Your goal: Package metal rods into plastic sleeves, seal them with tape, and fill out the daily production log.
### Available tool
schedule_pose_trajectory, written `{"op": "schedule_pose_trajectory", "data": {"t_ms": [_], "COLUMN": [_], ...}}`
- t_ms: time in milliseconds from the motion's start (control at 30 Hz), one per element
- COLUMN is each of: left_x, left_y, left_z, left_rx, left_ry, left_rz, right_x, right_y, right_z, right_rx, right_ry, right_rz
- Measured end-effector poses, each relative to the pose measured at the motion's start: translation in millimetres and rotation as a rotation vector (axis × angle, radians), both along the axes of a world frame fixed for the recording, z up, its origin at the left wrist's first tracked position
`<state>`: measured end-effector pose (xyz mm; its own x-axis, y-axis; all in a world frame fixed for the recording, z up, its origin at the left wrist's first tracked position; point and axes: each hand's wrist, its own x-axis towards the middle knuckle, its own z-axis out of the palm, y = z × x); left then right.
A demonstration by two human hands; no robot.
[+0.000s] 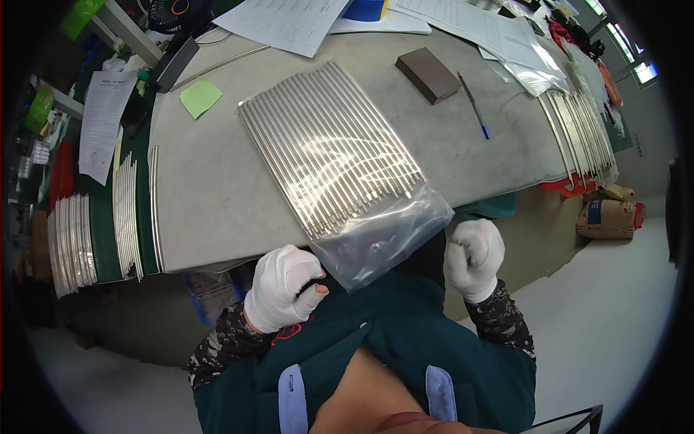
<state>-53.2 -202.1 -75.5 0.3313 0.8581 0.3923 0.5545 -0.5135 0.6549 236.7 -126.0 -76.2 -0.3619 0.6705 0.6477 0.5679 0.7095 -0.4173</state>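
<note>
A flat row of thin, shiny metal rods (329,145) lies side by side on a grey worktable (210,195), running diagonally toward the person. The near ends of the rods sit inside the mouth of a clear plastic bag (383,235), which hangs over the table's front edge.

The left hand (282,289), in a white glove with one bare fingertip showing, pinches the bag's lower left corner. The right hand (473,257), also in a white glove, is curled into a loose fist just beside the bag's right edge; whether it grips the plastic cannot be told.

Farther back on the table lie a green sticky note (200,96), a dark brown block (428,74), a blue pen (473,105) and printed paper sheets (289,22). More bundles of metal rods (578,130) rest along the table's right end, and others (130,217) along its left.
</note>
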Motion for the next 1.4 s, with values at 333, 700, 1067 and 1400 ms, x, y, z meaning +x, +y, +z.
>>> {"op": "schedule_pose_trajectory", "data": {"t_ms": [333,700,1067,1400], "left_x": [57,25,21,21], "left_y": [6,-45,-56,-53], "left_z": [-33,-28,-26,-28], "left_rx": [-1.123,-0.995,-0.911,-0.906], "left_ry": [-1.262,-0.781,-0.915,-0.905], "left_rz": [0.267,0.233,0.033,0.001], "right_x": [-20,0,-60,-85], "right_y": [19,-39,19,0], "right_z": [4,-34,-26,-40], "right_rx": [-1.098,-1.39,-0.864,-0.99], "right_ry": [0.297,0.828,-0.19,0.077], "right_rz": [-0.265,0.139,0.426,0.975]}}
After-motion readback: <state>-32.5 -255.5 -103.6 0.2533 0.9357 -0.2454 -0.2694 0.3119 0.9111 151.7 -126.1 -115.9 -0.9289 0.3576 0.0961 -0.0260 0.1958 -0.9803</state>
